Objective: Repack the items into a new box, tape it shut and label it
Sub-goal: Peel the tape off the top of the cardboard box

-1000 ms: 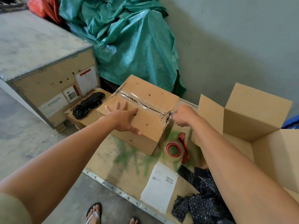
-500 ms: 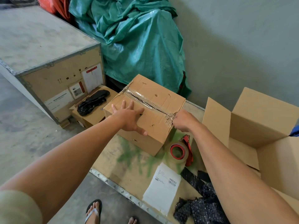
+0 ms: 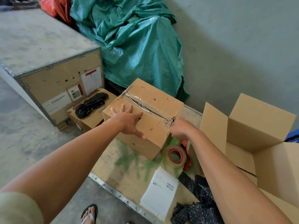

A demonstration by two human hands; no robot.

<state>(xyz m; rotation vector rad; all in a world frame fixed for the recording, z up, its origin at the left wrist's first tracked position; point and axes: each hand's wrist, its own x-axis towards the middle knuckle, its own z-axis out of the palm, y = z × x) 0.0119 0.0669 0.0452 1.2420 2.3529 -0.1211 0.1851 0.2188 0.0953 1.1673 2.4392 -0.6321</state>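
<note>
— How far along?

— Barely begun. The old box [image 3: 144, 117] sits on the table [image 3: 129, 178], tape seam torn but flaps shut. The left hand [image 3: 127, 120] presses flat, fingers spread; the right hand [image 3: 181, 128] is curled at its corner, grip unclear.

— And the rest?

— The new box [image 3: 258, 126] stands open; tape dispenser [image 3: 177, 155] and label [image 3: 160, 191] lie untouched.

- We cannot see the right hand's [image 3: 179, 129] fingertips; they curl behind the old box's [image 3: 146, 117] torn corner.
- The right forearm covers part of the tape dispenser [image 3: 177, 156].
- The label sheet's [image 3: 160, 189] print is too small to read.
- The new box [image 3: 258, 131] is cut off at the right edge.
</note>
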